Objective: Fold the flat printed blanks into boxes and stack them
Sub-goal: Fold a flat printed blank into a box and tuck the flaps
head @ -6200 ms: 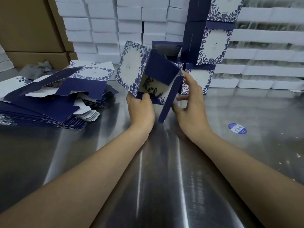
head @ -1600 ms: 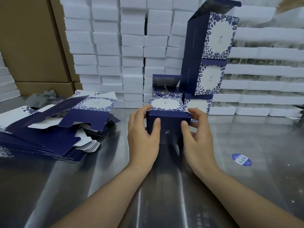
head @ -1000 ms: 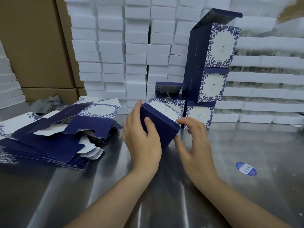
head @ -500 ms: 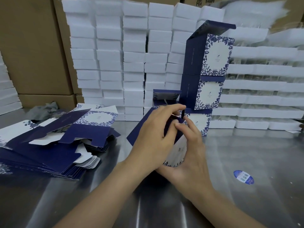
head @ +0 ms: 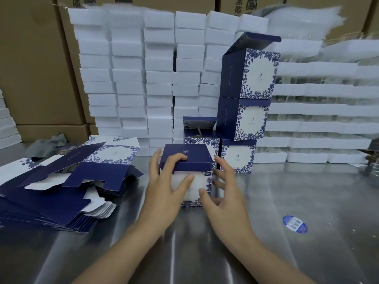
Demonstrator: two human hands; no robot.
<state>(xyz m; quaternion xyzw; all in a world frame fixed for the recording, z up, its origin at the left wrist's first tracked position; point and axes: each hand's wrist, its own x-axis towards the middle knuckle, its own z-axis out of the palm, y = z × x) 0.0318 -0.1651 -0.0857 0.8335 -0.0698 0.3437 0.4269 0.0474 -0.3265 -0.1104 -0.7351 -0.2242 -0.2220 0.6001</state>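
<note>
the folded box [head: 189, 155], stood on the table [head: 297, 191], is pressed by spread fingers: left hand [head: 166, 191] at 9 o'clock, right hand [head: 225, 195] at 3; the stack [head: 246, 117] is seen at 1 o'clock, nearer the right.

The box [head: 188, 154] at the centre of the frame shows its front face smeared by motion, the print there unreadable, and the left hand [head: 164, 191] covers that face's left part. The right hand [head: 223, 193] hides the box's right side; its fingers [head: 220, 184] are blurred. The pile of flat blanks [head: 51, 193] runs off the left edge. Lettering on the brown cartons [head: 30, 58] is cropped by the top edge. The blue sticker [head: 295, 224], lower right, carries print too small to read.
</note>
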